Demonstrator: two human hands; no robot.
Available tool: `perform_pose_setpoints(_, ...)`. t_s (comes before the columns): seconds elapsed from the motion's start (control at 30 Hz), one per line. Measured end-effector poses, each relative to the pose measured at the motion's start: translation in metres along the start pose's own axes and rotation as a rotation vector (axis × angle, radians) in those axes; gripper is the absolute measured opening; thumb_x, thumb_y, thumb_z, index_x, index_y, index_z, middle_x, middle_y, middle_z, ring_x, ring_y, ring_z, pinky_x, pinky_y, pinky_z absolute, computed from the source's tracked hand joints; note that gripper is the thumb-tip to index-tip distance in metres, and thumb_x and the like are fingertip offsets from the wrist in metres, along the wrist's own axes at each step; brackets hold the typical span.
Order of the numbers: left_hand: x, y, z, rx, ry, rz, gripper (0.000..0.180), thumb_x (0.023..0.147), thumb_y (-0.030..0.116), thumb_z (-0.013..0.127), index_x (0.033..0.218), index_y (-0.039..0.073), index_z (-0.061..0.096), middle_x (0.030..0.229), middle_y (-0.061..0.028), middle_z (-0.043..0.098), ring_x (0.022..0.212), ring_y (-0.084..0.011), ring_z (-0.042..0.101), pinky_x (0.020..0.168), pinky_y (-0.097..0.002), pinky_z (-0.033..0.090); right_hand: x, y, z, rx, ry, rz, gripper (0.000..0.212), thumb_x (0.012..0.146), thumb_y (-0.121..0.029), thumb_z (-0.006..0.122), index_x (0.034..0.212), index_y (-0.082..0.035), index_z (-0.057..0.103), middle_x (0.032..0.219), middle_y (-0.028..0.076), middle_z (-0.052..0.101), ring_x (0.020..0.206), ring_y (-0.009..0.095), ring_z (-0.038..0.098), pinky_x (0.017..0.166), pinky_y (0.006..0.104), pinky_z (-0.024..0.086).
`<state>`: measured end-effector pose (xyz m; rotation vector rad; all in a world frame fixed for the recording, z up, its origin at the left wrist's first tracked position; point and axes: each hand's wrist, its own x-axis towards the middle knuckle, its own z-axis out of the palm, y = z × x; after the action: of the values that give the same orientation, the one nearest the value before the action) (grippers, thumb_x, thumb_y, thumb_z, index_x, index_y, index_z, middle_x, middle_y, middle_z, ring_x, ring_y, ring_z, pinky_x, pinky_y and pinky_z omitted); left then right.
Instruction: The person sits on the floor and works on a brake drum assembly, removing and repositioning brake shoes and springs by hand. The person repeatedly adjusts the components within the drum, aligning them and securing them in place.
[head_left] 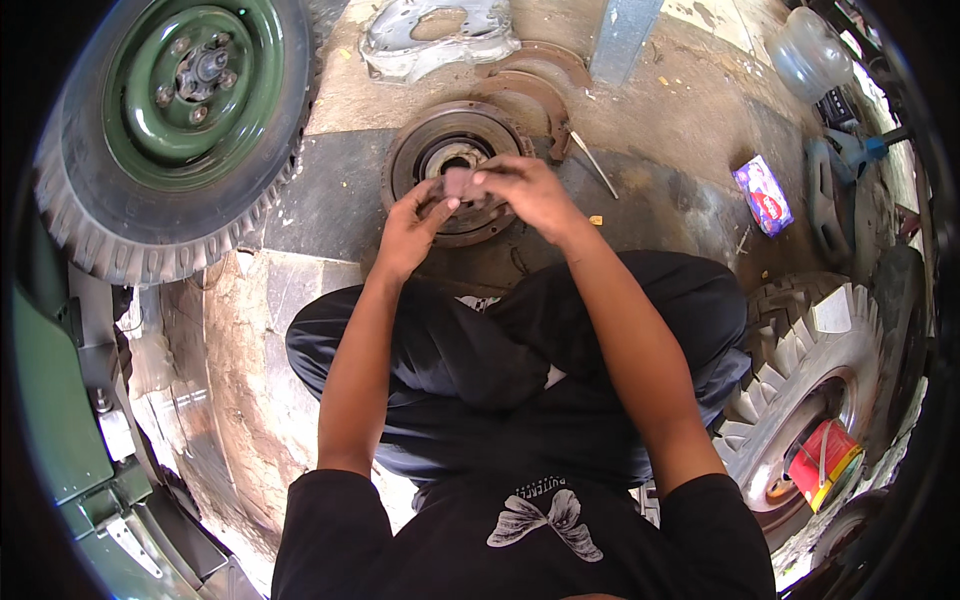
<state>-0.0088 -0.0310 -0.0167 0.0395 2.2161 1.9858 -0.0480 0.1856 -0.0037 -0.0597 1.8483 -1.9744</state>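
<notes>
Left hand and right hand are meeting at a block over the drum
The block is sitting between them, neither hand nearer; the left is pinching its left side, the right touching its right, blur hiding that grip and the long axis

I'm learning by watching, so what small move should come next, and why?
Perhaps lower the small pinkish piece toward the round metal drum: the left hand and right hand seem to hold it together, over the drum in this view, though blur hides its details.
</notes>
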Motion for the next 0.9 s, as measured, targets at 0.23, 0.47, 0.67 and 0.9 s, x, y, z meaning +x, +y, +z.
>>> perform_pose_setpoints(0.23,0.005,-0.014,-0.012,-0.082,-0.046,-0.14,0.019,0.1,0.0,0.064,0.118,-0.002,0.07,0.109,-0.0058,0.074,0.101,-0.0126,0.068,0.091,-0.0281,0.053,0.019,0.02,-0.01,-0.415,0.234,-0.063,0.035,0.086,-0.033,0.082,0.113,-0.011,0.079,0.104,0.017,0.078,0.102,0.036,0.074,0.093,0.0429,0.056)
perform_pose_setpoints(0.47,0.007,0.002,-0.002,-0.046,-0.026,-0.137,0.014,0.102,0.01,0.065,0.11,0.0,0.071,0.093,-0.0008,0.07,0.088,-0.0112,0.065,0.083,-0.0274,0.052,0.047,0.05,-0.079,-1.063,1.034,-0.078,0.03,0.093,-0.029,0.075,0.11,-0.004,0.075,0.108,0.022,0.076,0.104,0.042,0.072,0.094,0.0506,0.056)
perform_pose_setpoints(0.67,0.003,-0.009,-0.018,-0.031,-0.007,-0.182,0.018,0.103,0.017,0.061,0.106,0.0,0.069,0.094,-0.001,0.068,0.091,-0.0122,0.066,0.087,-0.029,0.054,0.048,0.06,-0.094,-0.871,0.794,0.333,0.029,0.097,-0.024,0.07,0.116,-0.003,0.074,0.112,0.026,0.073,0.108,0.044,0.071,0.095,0.0529,0.055)
perform_pose_setpoints(0.9,-0.001,-0.003,-0.01,-0.49,-0.023,-0.303,0.026,0.1,0.017,0.057,0.121,0.002,0.053,0.13,-0.0151,0.065,0.111,-0.0258,0.071,0.094,-0.0447,0.061,0.054,0.078,-0.109,-0.884,1.169,0.256,0.045,0.099,-0.026,0.067,0.138,-0.004,0.061,0.136,0.025,0.061,0.119,0.045,0.065,0.098,0.0538,0.053)
